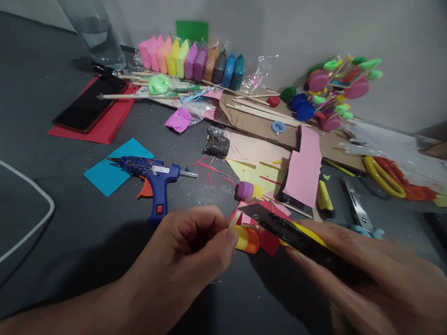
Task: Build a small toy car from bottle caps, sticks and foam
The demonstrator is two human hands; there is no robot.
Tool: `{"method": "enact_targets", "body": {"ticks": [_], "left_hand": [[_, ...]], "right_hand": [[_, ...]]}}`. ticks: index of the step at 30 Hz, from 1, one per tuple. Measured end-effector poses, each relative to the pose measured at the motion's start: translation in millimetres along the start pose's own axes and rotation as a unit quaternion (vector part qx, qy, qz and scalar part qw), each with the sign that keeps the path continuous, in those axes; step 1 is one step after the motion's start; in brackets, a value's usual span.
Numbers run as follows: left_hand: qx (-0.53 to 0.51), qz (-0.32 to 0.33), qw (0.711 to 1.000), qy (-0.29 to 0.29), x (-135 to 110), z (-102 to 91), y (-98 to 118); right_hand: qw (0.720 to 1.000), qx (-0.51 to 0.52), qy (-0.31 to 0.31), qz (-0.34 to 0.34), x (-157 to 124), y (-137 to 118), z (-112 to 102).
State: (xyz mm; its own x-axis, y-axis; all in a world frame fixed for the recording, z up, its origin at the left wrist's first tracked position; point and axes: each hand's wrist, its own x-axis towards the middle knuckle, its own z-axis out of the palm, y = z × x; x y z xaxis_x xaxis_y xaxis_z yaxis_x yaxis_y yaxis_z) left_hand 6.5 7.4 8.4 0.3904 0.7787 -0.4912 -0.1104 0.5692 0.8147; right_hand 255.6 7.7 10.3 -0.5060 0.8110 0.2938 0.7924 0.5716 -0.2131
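My left hand (190, 249) is closed in a pinch on a thin wooden stick that carries a yellow and orange clay roll (246, 239) at its end. My right hand (366, 274) grips a yellow and black utility knife (291, 233), its dark blade end resting against the stick just above the clay roll. Both hands hover low over the dark grey table (70, 242). Just beyond them lies a purple and yellow clay piece (248, 190) on scraps of coloured paper.
A blue glue gun (153, 176) lies on a blue paper square to the left. A row of coloured clay packs (195, 60) lines the back wall. A phone (91, 102) rests on red paper. Scissors (394, 179), pliers (356, 209) and a second knife (324, 197) lie at right.
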Motion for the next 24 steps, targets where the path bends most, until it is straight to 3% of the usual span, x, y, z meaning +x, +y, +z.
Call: {"method": "enact_targets", "body": {"ticks": [5, 11, 17, 24], "left_hand": [[-0.006, -0.004, 1.000, -0.004, 1.5, 0.9, 1.4], [-0.013, -0.008, 1.000, -0.007, 1.3, 0.1, 0.4], [-0.027, 0.004, 1.000, -0.009, 0.4, 0.3, 0.1], [-0.023, 0.002, 1.000, -0.007, 2.2, 0.5, -0.7]], "right_hand": [[0.999, 0.041, -0.019, 0.006, -3.6, -1.1, -2.6], [0.999, 0.018, -0.007, 0.047, -8.3, 1.4, -0.5], [0.999, 0.039, -0.010, 0.002, -3.0, 0.4, -0.6], [1.000, 0.008, 0.006, 0.010, -5.8, 1.6, -1.5]]}}
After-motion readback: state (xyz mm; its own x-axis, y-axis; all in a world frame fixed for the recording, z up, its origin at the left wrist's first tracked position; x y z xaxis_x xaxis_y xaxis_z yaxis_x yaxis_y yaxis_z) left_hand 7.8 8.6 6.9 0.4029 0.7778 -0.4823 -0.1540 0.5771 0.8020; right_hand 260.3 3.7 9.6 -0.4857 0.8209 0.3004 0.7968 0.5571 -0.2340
